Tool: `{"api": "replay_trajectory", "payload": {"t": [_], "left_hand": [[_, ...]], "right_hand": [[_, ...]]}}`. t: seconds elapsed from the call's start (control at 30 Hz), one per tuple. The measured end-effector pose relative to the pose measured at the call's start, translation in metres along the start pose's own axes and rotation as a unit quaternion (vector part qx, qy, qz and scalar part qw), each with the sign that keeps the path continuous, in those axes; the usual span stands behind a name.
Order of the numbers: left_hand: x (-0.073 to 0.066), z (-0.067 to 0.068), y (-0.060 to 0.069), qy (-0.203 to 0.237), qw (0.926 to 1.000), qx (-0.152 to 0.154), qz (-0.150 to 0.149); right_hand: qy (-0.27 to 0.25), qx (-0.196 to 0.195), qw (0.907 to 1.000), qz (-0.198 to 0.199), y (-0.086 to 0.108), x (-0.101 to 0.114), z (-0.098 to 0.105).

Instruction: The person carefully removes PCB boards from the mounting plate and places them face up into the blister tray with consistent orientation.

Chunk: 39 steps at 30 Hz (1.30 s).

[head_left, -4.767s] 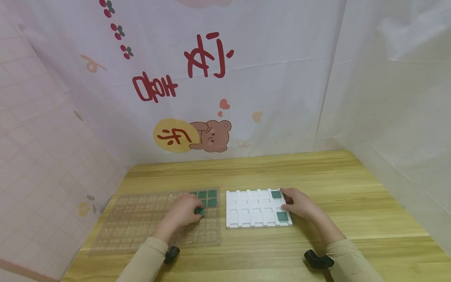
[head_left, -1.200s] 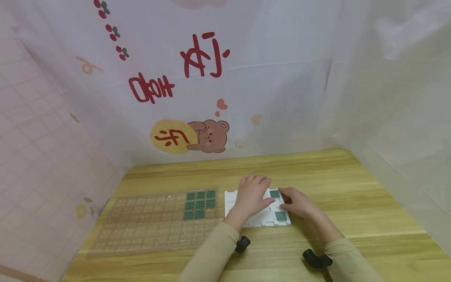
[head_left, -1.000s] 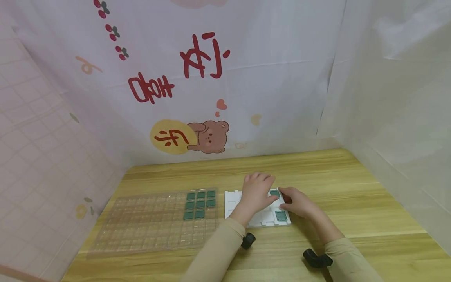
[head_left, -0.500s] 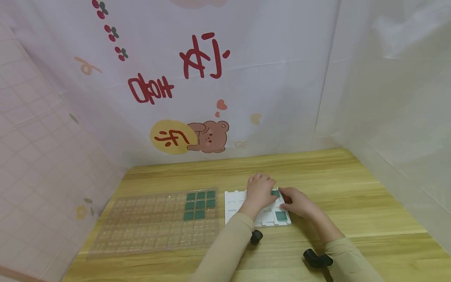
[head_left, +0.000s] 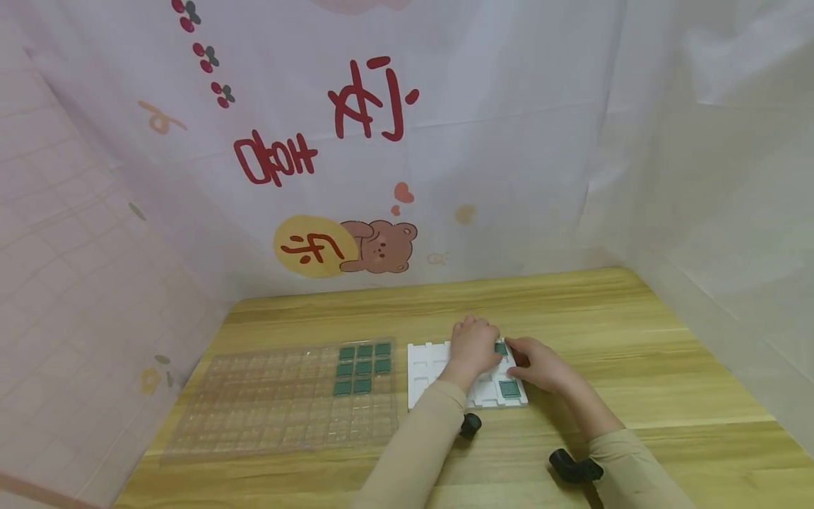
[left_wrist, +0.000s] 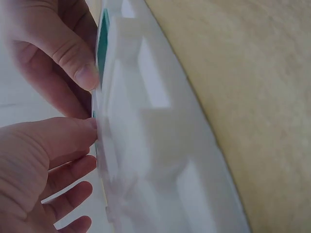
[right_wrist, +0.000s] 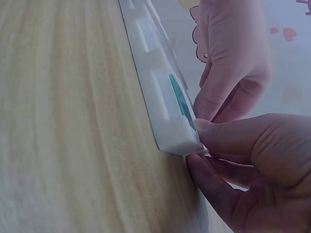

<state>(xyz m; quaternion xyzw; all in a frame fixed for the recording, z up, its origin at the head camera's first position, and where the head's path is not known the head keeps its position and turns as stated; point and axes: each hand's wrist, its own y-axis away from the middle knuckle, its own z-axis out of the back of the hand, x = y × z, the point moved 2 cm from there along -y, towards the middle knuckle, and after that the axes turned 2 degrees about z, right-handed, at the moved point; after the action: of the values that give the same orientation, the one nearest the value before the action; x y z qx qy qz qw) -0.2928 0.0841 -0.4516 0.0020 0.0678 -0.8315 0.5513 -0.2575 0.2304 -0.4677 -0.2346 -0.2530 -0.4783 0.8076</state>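
My left hand (head_left: 472, 350) is over the upper row of the white slotted tray (head_left: 420, 371). In the left wrist view, a thin green sliver (left_wrist: 94, 114) shows at the left hand's (left_wrist: 34, 160) thumb tip: a square green chip pinched at the tray's surface, mostly hidden. My right hand (head_left: 542, 365) grips the tray's right end between thumb and fingers. One green chip (head_left: 501, 348) lies in the upper right slot, partly covered by the left thumb. Another green chip (head_left: 510, 389) sits flat in the lower right slot.
A wide clear plastic tray (head_left: 254, 403) lies to the left, with several green chips (head_left: 363, 367) in its upper right cells. Both trays rest on a wooden table (head_left: 636, 353). A printed white cloth (head_left: 509, 177) hangs behind and at the sides.
My left hand has gone from the clear tray, where it took a green chip, over to the white tray. Lately it has edged rightward and its fingers have lowered. The right hand stays put.
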Motion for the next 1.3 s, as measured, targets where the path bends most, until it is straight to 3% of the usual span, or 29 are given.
{"api": "replay_trajectory", "payload": {"t": [0.53,1.3], "left_hand": [[-0.0022,-0.0044,-0.0046,-0.004,0.9998,0.013,-0.014],[0.0009,0.0021,-0.0081,0.042,0.9985,0.032,-0.014]], "right_hand": [[-0.020,0.003,0.9998,-0.001,-0.0017,-0.0002,0.0010],[0.008,0.008,0.9999,0.008,-0.0010,-0.0006,0.0018]]}}
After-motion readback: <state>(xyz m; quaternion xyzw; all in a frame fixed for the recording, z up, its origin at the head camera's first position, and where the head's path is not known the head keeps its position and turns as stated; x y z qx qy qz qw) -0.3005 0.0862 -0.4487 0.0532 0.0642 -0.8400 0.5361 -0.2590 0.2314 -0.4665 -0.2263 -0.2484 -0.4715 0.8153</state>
